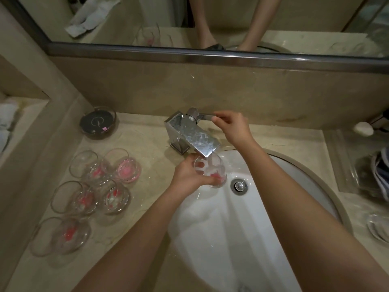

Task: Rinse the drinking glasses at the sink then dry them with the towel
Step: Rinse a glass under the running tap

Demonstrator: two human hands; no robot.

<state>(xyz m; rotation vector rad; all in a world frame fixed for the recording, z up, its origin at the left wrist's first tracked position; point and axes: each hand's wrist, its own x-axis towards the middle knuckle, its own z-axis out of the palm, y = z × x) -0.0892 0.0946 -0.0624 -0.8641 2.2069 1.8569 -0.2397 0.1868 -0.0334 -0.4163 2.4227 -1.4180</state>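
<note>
My left hand (188,174) grips a clear drinking glass (212,170) with red marks, held right under the spout of the chrome faucet (193,135) over the white sink (263,218). My right hand (231,125) pinches the faucet's lever handle (205,116) behind the spout. Several more clear glasses with pink and red marks (94,186) stand grouped on the beige counter to the left of the sink. White towels (6,123) lie on a ledge at the far left.
A dark round glass dish (97,123) sits at the back left of the counter. A white soap bar (363,128) lies at the back right, and a clear tray with folded cloth (374,175) stands right of the sink. The drain (239,185) is in the basin. A mirror (189,22) runs above.
</note>
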